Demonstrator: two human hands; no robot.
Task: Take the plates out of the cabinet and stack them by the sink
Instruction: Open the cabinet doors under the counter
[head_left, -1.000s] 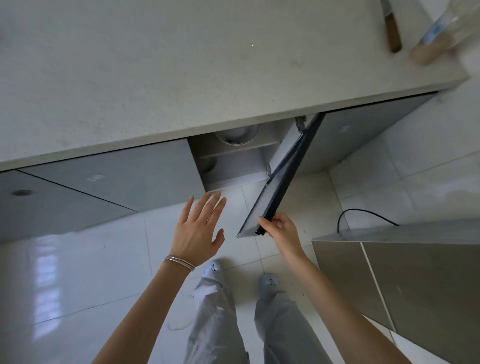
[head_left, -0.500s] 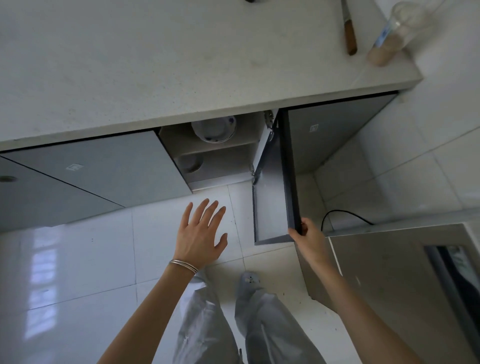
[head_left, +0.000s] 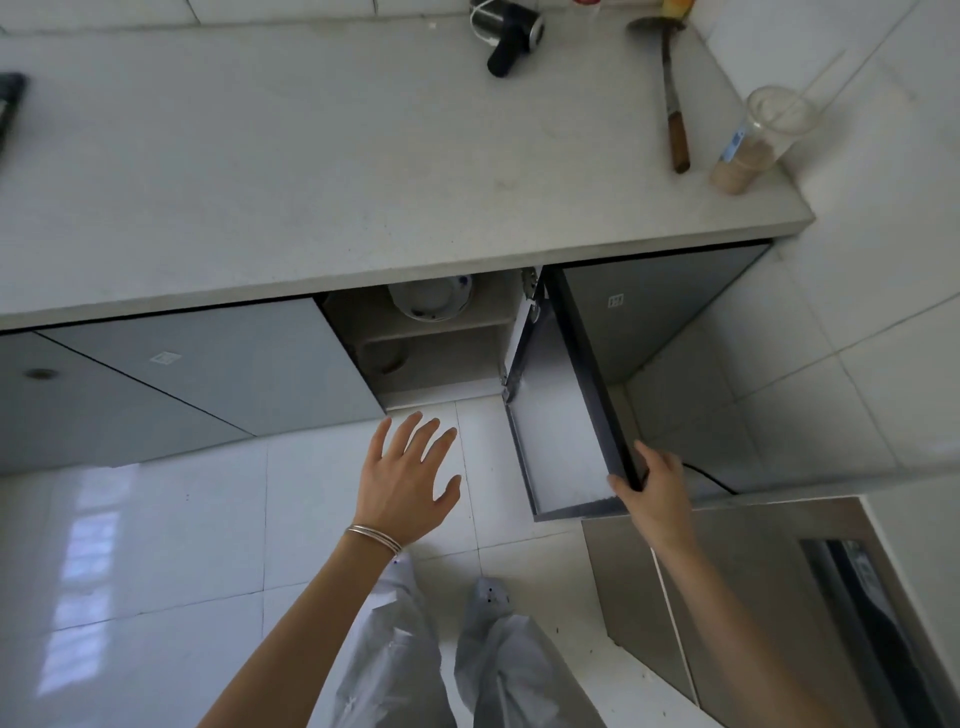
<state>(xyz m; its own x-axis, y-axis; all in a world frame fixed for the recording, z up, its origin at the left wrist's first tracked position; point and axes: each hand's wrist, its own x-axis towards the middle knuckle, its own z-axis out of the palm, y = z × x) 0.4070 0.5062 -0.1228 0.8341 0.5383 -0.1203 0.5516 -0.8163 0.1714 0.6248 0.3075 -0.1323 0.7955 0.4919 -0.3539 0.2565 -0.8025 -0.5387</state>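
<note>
Nearest, the right hand (head_left: 655, 496) pinches the free corner of the grey flat-panel cabinet door (head_left: 563, 415), swung wide. Left of that door, the left hand (head_left: 407, 486) hangs empty with fingers spread, short of the opening. Beyond the door, white round plates with blue rims (head_left: 432, 300) sit stacked on the upper shelf. Reaching one-handed under the pale stone countertop (head_left: 363, 171) risks knocking plates against its edge, I judge.

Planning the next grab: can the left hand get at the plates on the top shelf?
Probably yes: the left hand is open and empty, and the right hand holds the door wide, leaving the plates unblocked.
</note>
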